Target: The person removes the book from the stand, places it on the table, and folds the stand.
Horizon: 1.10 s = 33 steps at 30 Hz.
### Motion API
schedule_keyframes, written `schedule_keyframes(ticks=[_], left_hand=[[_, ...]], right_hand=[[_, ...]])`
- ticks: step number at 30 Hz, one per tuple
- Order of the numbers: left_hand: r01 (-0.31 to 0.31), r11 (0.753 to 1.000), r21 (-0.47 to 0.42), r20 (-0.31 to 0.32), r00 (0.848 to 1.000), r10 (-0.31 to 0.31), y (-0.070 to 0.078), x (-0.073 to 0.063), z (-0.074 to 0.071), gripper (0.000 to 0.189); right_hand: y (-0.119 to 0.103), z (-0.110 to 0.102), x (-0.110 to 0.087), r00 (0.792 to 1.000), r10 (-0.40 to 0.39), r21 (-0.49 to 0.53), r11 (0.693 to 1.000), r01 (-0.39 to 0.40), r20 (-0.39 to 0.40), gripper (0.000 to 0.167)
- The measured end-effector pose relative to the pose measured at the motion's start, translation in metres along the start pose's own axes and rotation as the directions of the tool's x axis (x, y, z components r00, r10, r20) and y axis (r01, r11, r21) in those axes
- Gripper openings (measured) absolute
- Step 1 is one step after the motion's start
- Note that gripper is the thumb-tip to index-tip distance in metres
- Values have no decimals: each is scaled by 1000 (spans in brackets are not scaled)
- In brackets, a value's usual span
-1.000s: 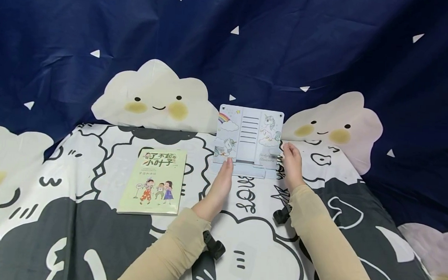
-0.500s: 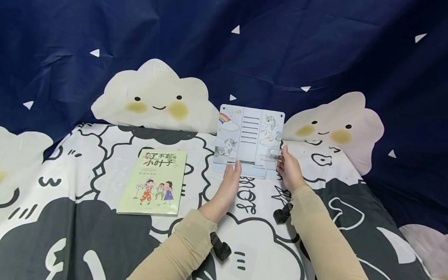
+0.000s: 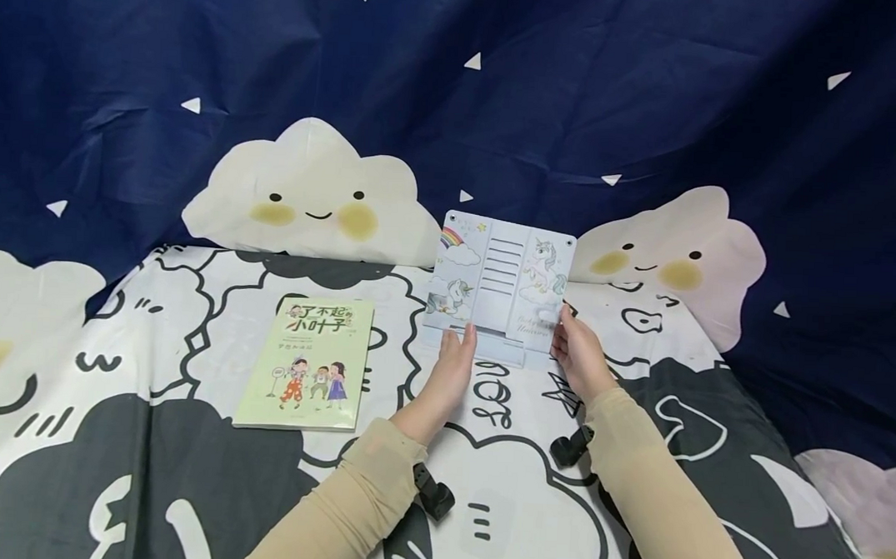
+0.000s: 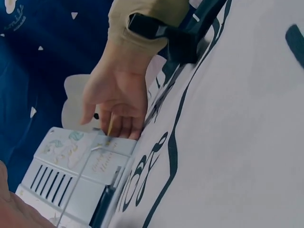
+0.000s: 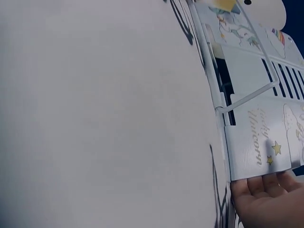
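A white book stand [image 3: 501, 273] printed with unicorns, clouds and a rainbow stands tilted back, slots down its middle. My right hand [image 3: 582, 352] holds its right edge; in the right wrist view the fingers [image 5: 266, 184] go behind the panel. At the lower left of the stand, my left hand [image 3: 447, 375] grips near the bottom ledge, thumb up in front. Only part of this hand [image 4: 19, 204] shows in the left wrist view. A thin wire page holder [image 5: 247, 99] crosses the front of the stand. The green book [image 3: 305, 365] lies flat to the left, apart from both hands.
A black and white patterned cloth [image 3: 528, 500] covers the surface beneath. Behind it hangs a dark blue curtain [image 3: 539, 92] with white triangles. Cloud shapes with faces [image 3: 309, 198] appear along the back and sides. A small black camera [image 3: 433, 491] sits on the left wrist.
The stand has shifted slightly right and down and turned a little clockwise. My right hand has moved in onto its right edge, and my left hand has come slightly right. The book stays put.
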<state>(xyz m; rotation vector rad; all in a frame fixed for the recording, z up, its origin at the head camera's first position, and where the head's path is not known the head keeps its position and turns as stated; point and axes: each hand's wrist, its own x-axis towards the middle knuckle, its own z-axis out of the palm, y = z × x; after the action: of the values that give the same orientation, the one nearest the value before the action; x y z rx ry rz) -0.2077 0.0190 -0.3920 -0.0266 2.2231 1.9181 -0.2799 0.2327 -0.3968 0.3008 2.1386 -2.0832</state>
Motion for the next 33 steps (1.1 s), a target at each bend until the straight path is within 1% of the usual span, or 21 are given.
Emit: schedule_keyframes(ticks=[4,9,14,16,19,23,26,28,33], left_hand=[[10,999,34,7,1000,-10,2,0,-2,91],[11,997,70,4,1000,-11,3,0,-6,88],[26,999,37,-3,1000,-26,3,1,-12,89],[27,999,30,-12,1000,-27,2,2,-13,89],[21,999,42,-31,999,-20,2,3,-15,88],[14,998,53,-46,999,-12,1,5,-18,87],[11,1000,28,-46,999,-9,-1,7,-22,87],[6,1000,10,-47,999,-5,-2,9,-24,86],[-25,1000,7,-54,998,25,-5,14,-31,84]], right_hand=[[2,0,-8,1000,-10,-14,1000,11,26,57],[5,-2,-17,998,-19,-9,1000,19,62,53],[7,-3,-26,994,-20,38,999,17,105,47],[9,-3,-31,993,-10,71,997,2,116,46],[10,-1,-38,993,20,112,993,-32,113,46],[13,1,-46,993,48,151,986,-64,111,40],[14,3,-51,992,48,167,984,-67,119,34],[14,5,-54,991,44,173,983,-66,125,34],[15,8,-59,986,40,208,975,-74,161,33]])
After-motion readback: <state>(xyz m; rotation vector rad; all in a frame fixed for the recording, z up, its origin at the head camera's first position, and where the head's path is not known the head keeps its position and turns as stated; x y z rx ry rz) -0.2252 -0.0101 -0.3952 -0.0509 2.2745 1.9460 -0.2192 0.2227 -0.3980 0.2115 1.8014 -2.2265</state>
